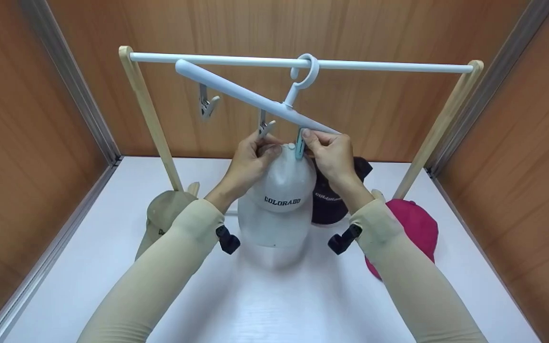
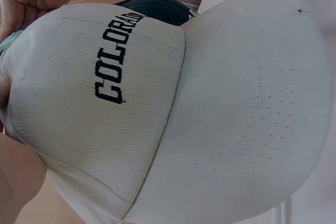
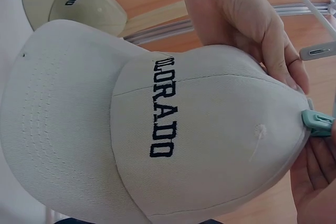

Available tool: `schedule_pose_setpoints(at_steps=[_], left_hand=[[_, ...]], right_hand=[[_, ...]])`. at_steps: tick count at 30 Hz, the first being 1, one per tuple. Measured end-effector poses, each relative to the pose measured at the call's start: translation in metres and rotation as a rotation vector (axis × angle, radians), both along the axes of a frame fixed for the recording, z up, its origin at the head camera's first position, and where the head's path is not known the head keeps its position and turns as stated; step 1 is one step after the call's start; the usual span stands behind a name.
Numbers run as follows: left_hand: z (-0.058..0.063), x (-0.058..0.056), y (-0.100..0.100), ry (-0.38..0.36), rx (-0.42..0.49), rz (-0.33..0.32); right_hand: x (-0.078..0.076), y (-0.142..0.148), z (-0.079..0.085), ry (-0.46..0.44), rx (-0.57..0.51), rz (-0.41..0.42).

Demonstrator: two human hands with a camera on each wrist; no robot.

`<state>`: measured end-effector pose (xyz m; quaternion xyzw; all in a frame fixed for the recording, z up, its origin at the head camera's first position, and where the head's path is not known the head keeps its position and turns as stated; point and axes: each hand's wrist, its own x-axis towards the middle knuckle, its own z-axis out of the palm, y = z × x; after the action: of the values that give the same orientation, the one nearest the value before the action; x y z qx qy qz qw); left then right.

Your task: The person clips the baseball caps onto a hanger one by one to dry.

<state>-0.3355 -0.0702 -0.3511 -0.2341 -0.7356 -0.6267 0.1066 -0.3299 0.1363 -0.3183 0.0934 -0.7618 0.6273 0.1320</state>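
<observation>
A white cap (image 1: 281,178) with dark COLORADO lettering hangs crown up, brim down, under a pale blue hanger (image 1: 255,98). My left hand (image 1: 249,163) pinches the cap near the top of its crown, thumb on the fabric. With thumb and fingers, my right hand (image 1: 334,155) pinches a teal clip (image 3: 317,121) whose jaws sit over the cap's top edge. Seen from the left wrist, the cap's brim (image 2: 236,108) fills much of the view. The back of the cap is hidden.
The hanger hooks over a white rod (image 1: 227,60) on wooden posts and tilts down rightward. Two grey clips (image 1: 208,104) dangle from its left half. A khaki cap (image 1: 169,209), a black cap (image 1: 327,200) and a magenta cap (image 1: 412,226) lie on the white table (image 1: 265,305).
</observation>
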Motion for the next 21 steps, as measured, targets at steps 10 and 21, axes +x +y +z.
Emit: schedule_pose_setpoints(at_steps=[10, 21], left_hand=[[-0.0003, 0.0012, 0.0066, -0.01, -0.002, 0.005], [-0.0015, -0.0001, 0.0092, -0.006, 0.031, 0.014]], right_hand=[[0.0001, 0.0036, 0.0001, 0.003, -0.001, -0.012], [-0.0003, 0.0066, -0.0017, 0.028, -0.026, 0.068]])
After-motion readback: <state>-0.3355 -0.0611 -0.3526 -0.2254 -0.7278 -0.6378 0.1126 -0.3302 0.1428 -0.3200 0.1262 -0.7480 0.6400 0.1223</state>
